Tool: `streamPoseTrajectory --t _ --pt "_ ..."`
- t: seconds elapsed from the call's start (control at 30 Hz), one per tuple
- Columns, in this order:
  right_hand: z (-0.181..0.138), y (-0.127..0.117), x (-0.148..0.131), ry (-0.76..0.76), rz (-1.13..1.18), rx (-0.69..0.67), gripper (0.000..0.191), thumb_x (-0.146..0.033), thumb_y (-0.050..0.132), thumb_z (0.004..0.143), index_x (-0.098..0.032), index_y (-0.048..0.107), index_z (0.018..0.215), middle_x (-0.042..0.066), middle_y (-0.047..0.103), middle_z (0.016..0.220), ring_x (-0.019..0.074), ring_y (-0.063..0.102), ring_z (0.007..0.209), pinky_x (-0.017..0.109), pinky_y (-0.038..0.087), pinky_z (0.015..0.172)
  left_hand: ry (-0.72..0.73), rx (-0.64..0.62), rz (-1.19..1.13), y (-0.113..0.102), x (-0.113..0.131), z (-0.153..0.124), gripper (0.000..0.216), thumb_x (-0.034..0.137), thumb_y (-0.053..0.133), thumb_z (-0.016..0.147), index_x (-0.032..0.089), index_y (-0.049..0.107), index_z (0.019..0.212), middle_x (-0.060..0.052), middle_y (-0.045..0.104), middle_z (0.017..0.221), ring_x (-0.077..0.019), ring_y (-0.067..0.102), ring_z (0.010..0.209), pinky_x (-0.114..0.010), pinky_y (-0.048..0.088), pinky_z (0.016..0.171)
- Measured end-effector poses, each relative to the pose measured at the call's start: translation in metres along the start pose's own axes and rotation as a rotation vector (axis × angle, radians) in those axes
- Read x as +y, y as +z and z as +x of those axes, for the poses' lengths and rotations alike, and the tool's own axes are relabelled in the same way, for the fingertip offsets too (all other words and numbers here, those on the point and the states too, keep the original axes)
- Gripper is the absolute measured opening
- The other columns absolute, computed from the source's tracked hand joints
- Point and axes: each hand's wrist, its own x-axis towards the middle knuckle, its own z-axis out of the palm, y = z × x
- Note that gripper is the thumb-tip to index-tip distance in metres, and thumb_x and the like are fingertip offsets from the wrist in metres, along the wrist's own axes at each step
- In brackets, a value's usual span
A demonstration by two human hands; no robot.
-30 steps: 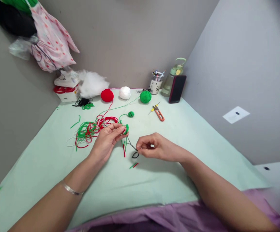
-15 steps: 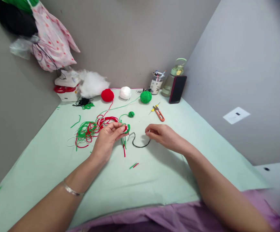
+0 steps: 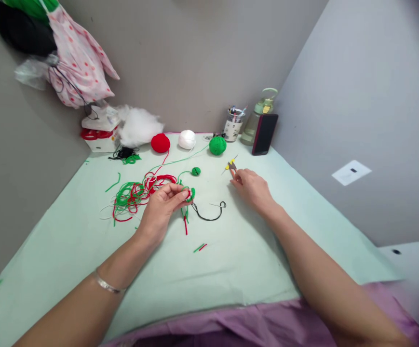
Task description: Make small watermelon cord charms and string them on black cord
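My left hand (image 3: 164, 205) pinches a small crocheted piece (image 3: 191, 194) in red, white and green between thumb and fingers. From that piece a black thread (image 3: 209, 220) curves across the table to a thin needle (image 3: 216, 206), which lies loose. Green and red yarn ends (image 3: 185, 219) hang below the piece. Over to the right, my right hand (image 3: 250, 188) has its fingers closed on the orange handle of the thread snips (image 3: 233, 169); the blades point away from me, beside a yellow-handled tool (image 3: 227, 166). Most of the snips' handle is hidden by the fingers.
Tangled red, green and white yarn (image 3: 131, 195) lies left of my left hand. Behind are red (image 3: 160, 143), white (image 3: 186, 140) and green (image 3: 217, 145) yarn balls, a small green crocheted ball (image 3: 195, 171), a pen cup (image 3: 233, 127), a bottle (image 3: 251, 126) and a phone (image 3: 265, 134).
My right hand has let go of the needle, leaving it on the table, and moved up and right onto the thread snips. My left hand stays nearly still with the crocheted piece.
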Motion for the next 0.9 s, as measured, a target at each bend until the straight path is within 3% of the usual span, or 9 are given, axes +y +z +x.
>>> streamPoseTrajectory --t 0.13,0.3,0.43,0.6,0.7,0.8,0.9 --pt "-0.002 -0.002 0.0 0.03 -0.043 -0.019 0.025 -0.026 0.05 0.094 -0.017 0.062 0.114 0.015 0.063 0.112 0.0296 0.056 0.105 0.033 0.041 0.072 -0.006 -0.002 0.005 -0.001 -0.002 -0.001 0.023 0.026 0.084 0.068 0.015 0.068 0.079 0.0 0.069 0.08 -0.012 0.065 0.075 -0.028 0.056 0.079" --pt "-0.005 -0.008 0.005 0.063 -0.039 -0.065 0.029 -0.016 0.046 0.091 -0.017 0.062 0.116 0.015 0.061 0.112 0.0259 0.062 0.087 0.033 0.039 0.066 0.003 0.015 0.007 -0.001 -0.001 -0.001 0.024 0.025 0.084 0.067 0.016 0.065 0.078 0.001 0.067 0.08 -0.0111 0.063 0.075 -0.027 0.056 0.079" --pt "-0.009 -0.019 0.013 0.095 -0.013 -0.081 0.025 -0.022 0.048 0.092 -0.017 0.061 0.112 0.014 0.059 0.112 0.0245 0.062 0.079 0.033 0.038 0.066 0.014 0.019 0.011 -0.001 -0.001 -0.001 0.025 0.025 0.085 0.066 0.016 0.064 0.077 0.002 0.066 0.078 -0.0114 0.063 0.074 -0.028 0.056 0.079" --pt "-0.009 -0.017 0.01 0.061 0.061 -0.1 0.03 -0.025 0.05 0.093 -0.016 0.056 0.12 0.014 0.064 0.106 0.028 0.061 0.093 0.033 0.04 0.071 -0.002 0.012 0.025 -0.002 -0.002 0.0 0.024 0.027 0.084 0.067 0.016 0.065 0.078 0.001 0.066 0.079 -0.0118 0.063 0.074 -0.029 0.055 0.08" --pt "-0.005 -0.008 0.004 0.016 0.139 -0.092 0.021 -0.023 0.052 0.091 -0.016 0.062 0.109 0.015 0.065 0.107 0.0275 0.059 0.099 0.032 0.041 0.074 -0.014 0.0 0.04 -0.004 -0.003 0.0 0.023 0.027 0.084 0.068 0.016 0.065 0.078 0.001 0.067 0.08 -0.012 0.063 0.075 -0.028 0.055 0.08" --pt "-0.003 -0.008 0.003 0.013 0.253 -0.056 0.02 -0.018 0.043 0.093 -0.016 0.063 0.095 0.014 0.066 0.102 0.0231 0.06 0.089 0.031 0.041 0.073 -0.019 -0.013 0.045 -0.004 -0.004 0.0 0.023 0.027 0.083 0.07 0.016 0.065 0.078 0.001 0.066 0.08 -0.0116 0.062 0.076 -0.028 0.055 0.08" --pt "-0.005 -0.017 0.002 0.01 0.391 -0.01 0.029 -0.021 0.03 0.099 -0.016 0.058 0.102 0.009 0.066 0.094 0.0178 0.06 0.078 0.028 0.043 0.07 -0.011 -0.017 0.049 -0.002 -0.003 -0.001 0.022 0.027 0.083 0.07 0.016 0.065 0.079 0.001 0.066 0.081 -0.0114 0.062 0.076 -0.028 0.055 0.079"
